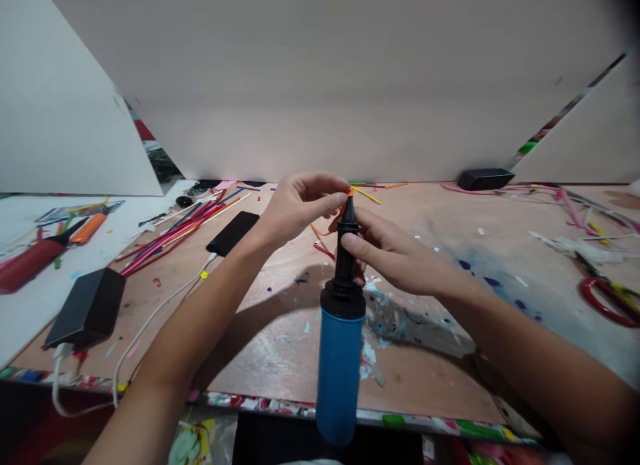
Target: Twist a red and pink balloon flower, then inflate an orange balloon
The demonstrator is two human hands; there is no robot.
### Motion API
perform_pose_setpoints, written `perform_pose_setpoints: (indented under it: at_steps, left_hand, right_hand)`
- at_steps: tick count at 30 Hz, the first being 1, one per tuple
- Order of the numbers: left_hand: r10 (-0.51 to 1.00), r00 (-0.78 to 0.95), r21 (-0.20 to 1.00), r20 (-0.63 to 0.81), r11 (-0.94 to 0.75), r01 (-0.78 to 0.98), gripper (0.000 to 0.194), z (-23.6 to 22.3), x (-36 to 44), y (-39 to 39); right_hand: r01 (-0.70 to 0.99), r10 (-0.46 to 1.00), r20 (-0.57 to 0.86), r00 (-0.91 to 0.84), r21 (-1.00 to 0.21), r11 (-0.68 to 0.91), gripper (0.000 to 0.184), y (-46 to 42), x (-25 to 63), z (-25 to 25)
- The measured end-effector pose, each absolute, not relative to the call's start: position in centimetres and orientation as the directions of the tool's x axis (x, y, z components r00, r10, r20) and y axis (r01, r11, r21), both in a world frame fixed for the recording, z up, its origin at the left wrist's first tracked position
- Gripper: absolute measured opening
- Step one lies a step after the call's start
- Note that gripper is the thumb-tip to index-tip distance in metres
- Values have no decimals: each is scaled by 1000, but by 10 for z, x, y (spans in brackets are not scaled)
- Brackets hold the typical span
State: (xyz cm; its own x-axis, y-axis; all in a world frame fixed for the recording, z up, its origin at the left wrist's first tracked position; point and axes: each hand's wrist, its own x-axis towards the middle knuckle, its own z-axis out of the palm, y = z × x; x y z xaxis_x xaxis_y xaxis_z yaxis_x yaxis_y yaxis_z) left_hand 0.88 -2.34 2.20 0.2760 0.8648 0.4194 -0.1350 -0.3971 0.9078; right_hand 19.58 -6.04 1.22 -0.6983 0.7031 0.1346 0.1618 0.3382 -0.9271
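A balloon pump (340, 378) with a blue barrel and a black tapered nozzle points up and away from me, its lower end over the table's front edge. My right hand (385, 248) is wrapped round the pump's black neck, thumb on the near side. At the nozzle's tip my left hand (313, 202) pinches a small orange balloon end (351, 192), thumb and forefinger closed together. Most of that balloon is hidden by the fingers. An orange strip (320, 230) shows just below my left hand, and I cannot tell whether it belongs to the same balloon.
Long uninflated balloons (183, 228) lie bunched at the left, near a black phone (234, 232) on a white cable (165, 295). A dark block (90, 308) and red-handled pliers (37, 258) sit farther left. Red-handled scissors (605, 298) rest at right. White panels (325, 85) stand behind.
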Motion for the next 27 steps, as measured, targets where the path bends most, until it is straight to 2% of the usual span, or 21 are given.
perform_pose_setpoints:
  at_steps: [3, 7, 11, 13, 16, 20, 27]
  left_hand:
    - [868, 251, 903, 429, -414, -113, 30, 21, 7, -22]
    - [861, 246, 895, 444, -417, -155, 29, 20, 9, -22]
    - [853, 249, 888, 458, -429, -162, 25, 22, 13, -30]
    - [851, 245, 885, 464, -438, -155, 24, 24, 16, -36]
    - [842, 249, 878, 479, -450, -165, 24, 27, 22, -46]
    - [838, 256, 875, 482, -445, -190, 24, 32, 29, -58]
    - [823, 276, 868, 496, -456, -197, 25, 43, 33, -74]
  right_hand:
    - [260, 711, 180, -680, -848, 463, 36, -58, 199, 16]
    - [391, 758, 388, -524, -681, 619, 32, -57, 202, 19]
    - [285, 708, 664, -240, -649, 705, 23, -59, 204, 16]
    - [247, 642, 743, -189, -597, 763, 17, -61, 205, 15]
    - [272, 589, 789, -172, -537, 799, 14, -63, 205, 14]
    - [322, 574, 813, -97, -520, 791, 15, -65, 205, 15]
    - [249, 488, 870, -67, -459, 853, 16, -71, 206, 20]
